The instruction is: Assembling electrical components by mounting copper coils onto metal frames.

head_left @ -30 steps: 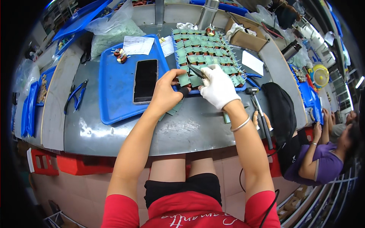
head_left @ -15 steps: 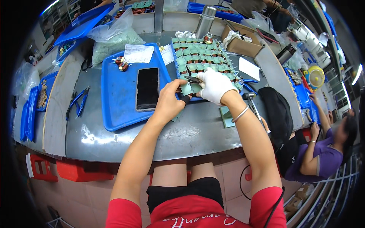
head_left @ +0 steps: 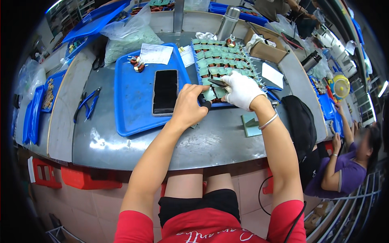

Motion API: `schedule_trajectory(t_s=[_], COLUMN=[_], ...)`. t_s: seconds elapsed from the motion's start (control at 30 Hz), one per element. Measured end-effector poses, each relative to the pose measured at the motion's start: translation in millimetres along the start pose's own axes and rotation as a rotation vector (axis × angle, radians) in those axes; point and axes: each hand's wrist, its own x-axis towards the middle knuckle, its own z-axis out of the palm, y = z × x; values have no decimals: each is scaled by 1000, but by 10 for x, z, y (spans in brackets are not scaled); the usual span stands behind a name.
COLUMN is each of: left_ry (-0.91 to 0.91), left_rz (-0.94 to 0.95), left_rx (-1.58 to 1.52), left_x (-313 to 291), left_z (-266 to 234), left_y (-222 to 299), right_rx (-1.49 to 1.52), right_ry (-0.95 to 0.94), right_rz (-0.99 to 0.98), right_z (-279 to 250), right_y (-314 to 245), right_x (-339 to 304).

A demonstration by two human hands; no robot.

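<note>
Rows of copper-wound coils with pale green plates [head_left: 221,60] fill a blue tray at the back centre. At the tray's front left corner, my bare left hand [head_left: 189,104] pinches a green-plated coil [head_left: 209,94] between finger and thumb. A black cover is on that thumb. My white-gloved right hand [head_left: 243,90] grips a dark, pointed hand tool [head_left: 217,82], its tip just above that coil. The glove hides the tool's handle, so I cannot tell its exact kind.
Left of my hands, a blue tray [head_left: 133,101] holds a phone [head_left: 165,92], paper and loose coils [head_left: 137,64]. Blue-handled pliers [head_left: 88,104] lie farther left. A green block [head_left: 251,124] and black bag [head_left: 299,123] are right; a steel flask [head_left: 229,23] stands behind. A co-worker [head_left: 344,170] sits right.
The whole view has shifted slightly, so the bench appears farther right. Both hands stay at the same corner of the coil tray, with the tool still in my right hand.
</note>
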Motion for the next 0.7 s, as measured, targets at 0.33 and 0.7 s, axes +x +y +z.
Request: schedule_trajectory(t_s=[0.33, 0.7], left_ry=[26, -64], left_rz=[112, 454], left_rx=[246, -846], left_x=[-71, -314], left_z=[-6, -792], left_y=[71, 1296], right_rx=[125, -56], right_ry=[257, 311], right_rz=[-9, -288], right_z=[-28, 789], right_y=[-75, -119], right_x=[-302, -1407])
